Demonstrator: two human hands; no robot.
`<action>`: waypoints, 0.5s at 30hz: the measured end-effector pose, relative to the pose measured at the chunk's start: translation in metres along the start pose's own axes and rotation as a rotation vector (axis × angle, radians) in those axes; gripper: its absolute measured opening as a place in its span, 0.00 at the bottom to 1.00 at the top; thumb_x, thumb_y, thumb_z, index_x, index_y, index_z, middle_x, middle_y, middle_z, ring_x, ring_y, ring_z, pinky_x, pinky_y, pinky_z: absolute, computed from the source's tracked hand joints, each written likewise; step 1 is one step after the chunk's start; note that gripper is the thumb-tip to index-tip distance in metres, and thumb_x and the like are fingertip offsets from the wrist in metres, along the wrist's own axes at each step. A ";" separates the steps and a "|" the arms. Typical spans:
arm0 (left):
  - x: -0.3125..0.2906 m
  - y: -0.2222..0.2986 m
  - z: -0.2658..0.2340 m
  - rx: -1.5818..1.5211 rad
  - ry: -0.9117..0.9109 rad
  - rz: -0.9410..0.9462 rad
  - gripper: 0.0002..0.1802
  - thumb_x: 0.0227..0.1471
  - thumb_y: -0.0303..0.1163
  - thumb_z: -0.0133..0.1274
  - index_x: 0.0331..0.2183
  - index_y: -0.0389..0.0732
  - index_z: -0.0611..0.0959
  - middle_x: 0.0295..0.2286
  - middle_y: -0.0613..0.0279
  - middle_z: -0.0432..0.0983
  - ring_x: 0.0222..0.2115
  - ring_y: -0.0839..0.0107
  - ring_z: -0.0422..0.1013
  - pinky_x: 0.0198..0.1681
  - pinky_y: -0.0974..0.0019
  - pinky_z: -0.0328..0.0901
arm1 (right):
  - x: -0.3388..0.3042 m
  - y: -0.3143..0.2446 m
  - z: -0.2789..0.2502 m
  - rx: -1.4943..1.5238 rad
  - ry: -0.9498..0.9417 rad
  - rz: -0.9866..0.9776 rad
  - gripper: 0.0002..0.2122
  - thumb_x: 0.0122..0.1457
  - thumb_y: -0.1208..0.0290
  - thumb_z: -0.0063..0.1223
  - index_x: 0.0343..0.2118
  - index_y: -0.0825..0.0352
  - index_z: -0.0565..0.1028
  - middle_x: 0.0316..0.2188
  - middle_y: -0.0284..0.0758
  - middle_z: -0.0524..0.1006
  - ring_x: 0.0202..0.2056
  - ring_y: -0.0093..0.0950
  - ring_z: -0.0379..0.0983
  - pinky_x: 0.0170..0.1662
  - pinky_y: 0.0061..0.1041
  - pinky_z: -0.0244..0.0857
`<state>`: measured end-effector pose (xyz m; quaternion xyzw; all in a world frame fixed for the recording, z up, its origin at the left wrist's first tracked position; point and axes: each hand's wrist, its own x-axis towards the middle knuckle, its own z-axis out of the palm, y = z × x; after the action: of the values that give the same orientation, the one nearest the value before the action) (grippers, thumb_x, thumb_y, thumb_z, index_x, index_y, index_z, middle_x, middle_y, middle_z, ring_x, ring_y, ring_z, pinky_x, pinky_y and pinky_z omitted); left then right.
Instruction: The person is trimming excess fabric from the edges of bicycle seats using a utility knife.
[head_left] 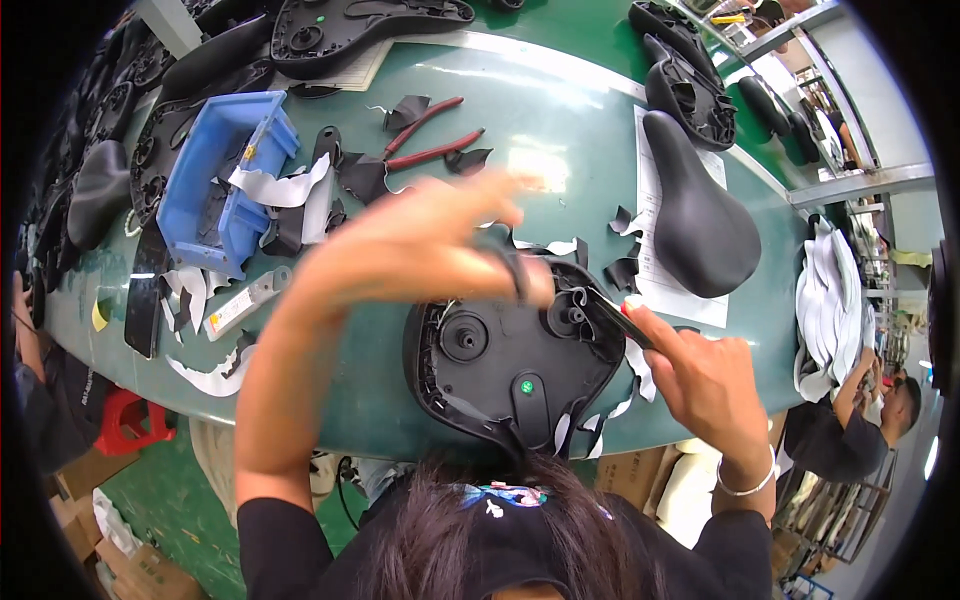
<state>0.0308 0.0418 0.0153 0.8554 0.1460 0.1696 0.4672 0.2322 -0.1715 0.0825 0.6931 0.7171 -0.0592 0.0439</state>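
A black bicycle saddle [480,385] lies upside down in front of me, its hollow underside with round sockets facing up. My right hand [705,385] is closed around a slim dark tool [622,322], whose far end meets the saddle's right rim; its exact kind is hard to make out. Over the saddle's far part is my left hand [450,240], smeared by motion, with a dark strip showing near its thumb. Whether it grips that strip I cannot tell. White and black trimmed strips [640,372] lie by the saddle's right side.
A blue bin [175,215] with scraps stands left, near red-handled pliers [430,140], a phone [147,300] and a white-and-grey cutter-like object [240,305]. A finished saddle [695,215] rests on paper at right. More saddles [340,35] lie beyond. A co-worker [855,425] is at far right.
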 end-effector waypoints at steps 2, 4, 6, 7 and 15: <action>0.010 -0.005 0.023 0.527 -0.290 -0.070 0.20 0.44 0.44 0.59 0.33 0.37 0.81 0.35 0.49 0.75 0.28 0.56 0.71 0.32 0.58 0.64 | 0.002 0.009 0.003 0.099 -0.007 -0.026 0.26 0.51 0.74 0.54 0.56 0.54 0.67 0.12 0.32 0.66 0.14 0.33 0.65 0.19 0.32 0.55; 0.023 -0.001 0.013 0.532 -0.285 -0.108 0.16 0.44 0.39 0.59 0.33 0.38 0.82 0.32 0.51 0.73 0.34 0.52 0.70 0.38 0.58 0.64 | 0.002 0.015 0.008 0.199 -0.016 -0.022 0.26 0.52 0.74 0.54 0.56 0.54 0.67 0.13 0.32 0.66 0.14 0.34 0.65 0.19 0.32 0.55; 0.025 0.003 0.013 0.569 -0.220 -0.024 0.15 0.49 0.37 0.56 0.34 0.36 0.79 0.30 0.57 0.73 0.35 0.61 0.70 0.39 0.64 0.64 | -0.001 0.019 0.014 0.225 -0.005 -0.052 0.26 0.51 0.74 0.54 0.56 0.54 0.66 0.13 0.32 0.67 0.14 0.33 0.66 0.19 0.32 0.56; 0.030 0.007 0.018 0.024 -0.291 0.023 0.13 0.52 0.37 0.54 0.31 0.35 0.77 0.27 0.60 0.72 0.32 0.66 0.70 0.38 0.67 0.64 | -0.004 0.019 0.018 0.234 -0.004 -0.046 0.26 0.51 0.74 0.54 0.56 0.54 0.66 0.13 0.32 0.67 0.14 0.33 0.66 0.19 0.32 0.56; 0.075 0.062 0.030 -0.800 0.544 0.055 0.18 0.62 0.42 0.40 0.22 0.45 0.66 0.15 0.73 0.56 0.13 0.82 0.51 0.16 0.73 0.51 | -0.065 -0.011 0.040 0.135 0.055 0.201 0.27 0.50 0.76 0.56 0.56 0.57 0.67 0.15 0.35 0.68 0.14 0.34 0.66 0.18 0.32 0.58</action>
<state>0.1168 0.0179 0.0642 0.5368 0.1635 0.4422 0.6997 0.2227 -0.2416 0.0520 0.7642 0.6394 -0.0835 -0.0169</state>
